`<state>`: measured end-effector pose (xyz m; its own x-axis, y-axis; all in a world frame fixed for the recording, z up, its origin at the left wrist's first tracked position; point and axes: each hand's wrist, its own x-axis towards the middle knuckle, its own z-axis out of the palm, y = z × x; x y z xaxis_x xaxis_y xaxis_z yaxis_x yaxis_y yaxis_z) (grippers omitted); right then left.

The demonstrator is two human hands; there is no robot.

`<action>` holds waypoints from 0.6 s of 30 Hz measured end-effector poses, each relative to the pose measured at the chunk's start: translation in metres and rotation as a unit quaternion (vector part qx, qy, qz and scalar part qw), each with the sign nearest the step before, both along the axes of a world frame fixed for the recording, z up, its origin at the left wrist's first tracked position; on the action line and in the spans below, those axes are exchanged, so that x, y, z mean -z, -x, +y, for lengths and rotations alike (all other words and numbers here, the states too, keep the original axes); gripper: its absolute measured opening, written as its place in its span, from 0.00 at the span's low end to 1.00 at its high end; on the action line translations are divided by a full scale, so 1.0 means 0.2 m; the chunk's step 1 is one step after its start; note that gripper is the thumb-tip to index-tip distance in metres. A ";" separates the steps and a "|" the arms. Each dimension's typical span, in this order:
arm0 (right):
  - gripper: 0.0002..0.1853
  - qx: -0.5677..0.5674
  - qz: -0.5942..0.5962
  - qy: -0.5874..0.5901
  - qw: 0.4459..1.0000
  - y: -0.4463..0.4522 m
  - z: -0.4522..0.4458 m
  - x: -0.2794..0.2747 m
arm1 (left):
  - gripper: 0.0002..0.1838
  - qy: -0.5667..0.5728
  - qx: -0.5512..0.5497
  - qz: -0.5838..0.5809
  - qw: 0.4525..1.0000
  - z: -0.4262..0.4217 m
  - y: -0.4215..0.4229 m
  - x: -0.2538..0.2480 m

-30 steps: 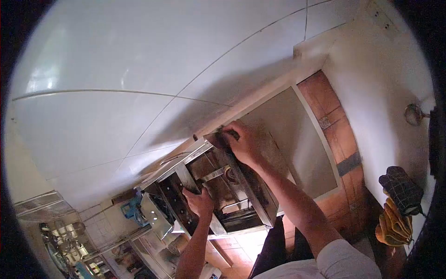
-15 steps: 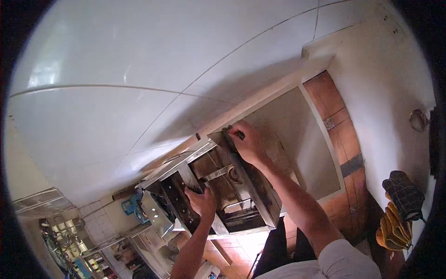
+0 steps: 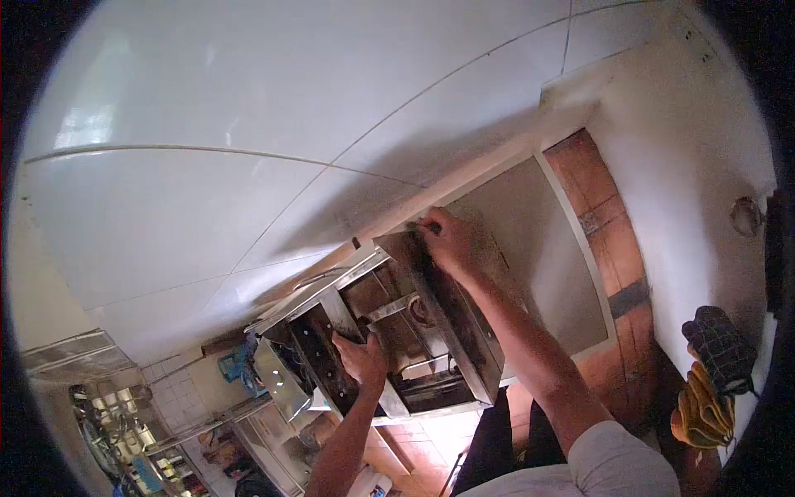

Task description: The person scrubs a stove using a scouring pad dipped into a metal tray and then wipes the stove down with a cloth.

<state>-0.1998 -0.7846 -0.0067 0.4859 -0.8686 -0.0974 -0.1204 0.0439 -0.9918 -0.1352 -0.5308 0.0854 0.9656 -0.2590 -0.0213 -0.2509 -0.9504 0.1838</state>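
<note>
Metal frame (image 3: 443, 323), left hand (image 3: 362, 358) on crossbar (image 3: 338, 310), right hand (image 3: 445, 235) at corner (image 3: 397, 243)

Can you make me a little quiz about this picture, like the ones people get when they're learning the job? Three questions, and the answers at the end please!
1. Which is higher in the picture, the left grip or the right grip? A) left B) right
2. True or false: somebody is wearing the yellow glove.
3. Fill in the missing material: the left grip is on a ____ frame.

Key:
1. B
2. False: the yellow glove is off to the side, with no hand in it.
3. metal
</note>
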 end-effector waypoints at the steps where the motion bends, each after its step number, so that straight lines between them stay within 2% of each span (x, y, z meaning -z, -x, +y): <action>1: 0.06 0.016 -0.037 0.030 0.999 0.00 0.01 -0.14 | 0.44 -0.006 0.002 -0.006 1.000 0.01 -0.02 0.02; 2: 0.09 -0.009 -0.045 0.006 0.999 0.03 -0.01 -0.29 | 0.44 -0.010 0.002 -0.014 1.000 0.02 -0.04 0.06; 5: 0.08 0.059 0.004 0.050 0.997 -0.03 0.02 0.04 | 0.44 -0.033 -0.010 -0.007 0.999 0.02 -0.01 0.03; 6: 0.07 0.029 0.062 -0.039 0.997 -0.01 0.09 0.29 | 0.44 -0.036 -0.015 -0.004 0.999 -0.01 -0.01 0.01; 8: 0.07 -0.008 0.134 0.013 0.991 0.16 0.19 0.37 | 0.44 -0.024 -0.010 -0.012 1.000 0.02 -0.03 0.04; 10: 0.07 0.066 0.159 -0.031 0.985 0.29 0.41 0.38 | 0.44 -0.014 -0.018 -0.003 1.000 0.02 -0.02 0.04; 12: 0.08 -0.011 0.068 -0.043 0.997 0.49 0.46 0.17 | 0.45 -0.004 -0.032 0.017 0.999 -0.02 0.00 -0.01; 14: 0.07 0.008 0.043 -0.025 0.999 0.48 0.44 0.01 | 0.45 -0.009 -0.026 0.010 1.000 0.00 -0.02 0.03; 17: 0.06 -0.022 -0.017 -0.071 0.997 0.23 0.22 -0.18 | 0.44 -0.005 -0.014 0.009 1.000 0.02 -0.02 0.02; 18: 0.06 -0.011 -0.062 -0.038 0.997 0.10 0.12 -0.19 | 0.44 -0.003 -0.007 0.012 1.000 0.02 -0.02 0.02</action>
